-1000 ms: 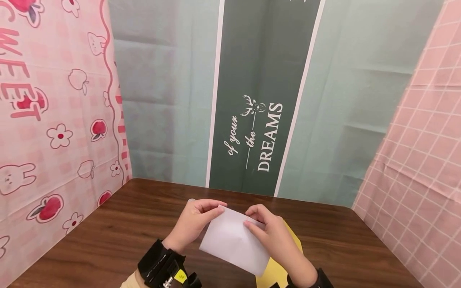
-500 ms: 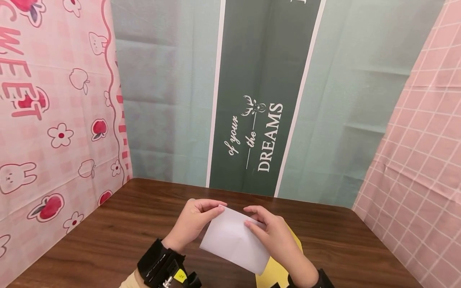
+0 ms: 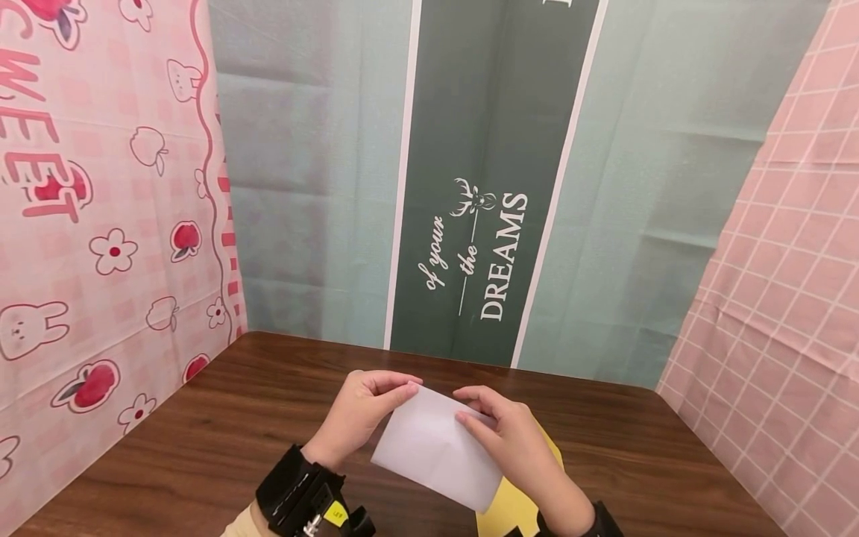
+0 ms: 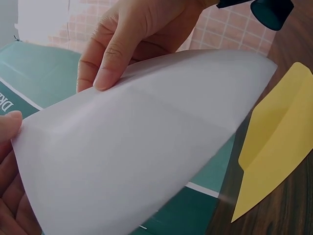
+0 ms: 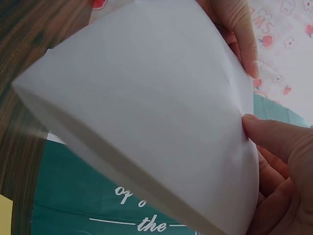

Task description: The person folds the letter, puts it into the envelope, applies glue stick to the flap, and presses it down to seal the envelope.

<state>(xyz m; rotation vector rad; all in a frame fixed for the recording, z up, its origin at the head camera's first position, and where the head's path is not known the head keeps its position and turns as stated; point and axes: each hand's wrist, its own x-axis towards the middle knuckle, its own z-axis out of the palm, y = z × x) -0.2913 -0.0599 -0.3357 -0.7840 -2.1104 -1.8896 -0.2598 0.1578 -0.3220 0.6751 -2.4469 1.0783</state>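
Note:
A folded sheet of white paper point(image 3: 439, 447) is held up above the table between both hands. At its upper left corner, my left hand point(image 3: 360, 412) pinches it between thumb and fingers. My right hand point(image 3: 517, 436) grips the upper edge farther right, thumb in front and fingers behind. The right wrist view shows a gap between two layers along one edge of the white paper point(image 5: 146, 98). Behind and below the right hand lies a yellow paper piece point(image 3: 513, 511), partly covered in the head view; its angled outline shows in the left wrist view.
Underneath is a dark wood-grain table point(image 3: 221, 447). A green-grey cloth point(image 3: 309, 209) with white lettering hangs behind it. Pink printed cloth point(image 3: 114, 224) stands on the left, pink checked cloth point(image 3: 772, 298) on the right. Black wrist straps point(image 3: 288, 477) carry the cameras.
Both hands and the white paper stay almost in place. The right hand's fingers have shifted very slightly along the upper edge.

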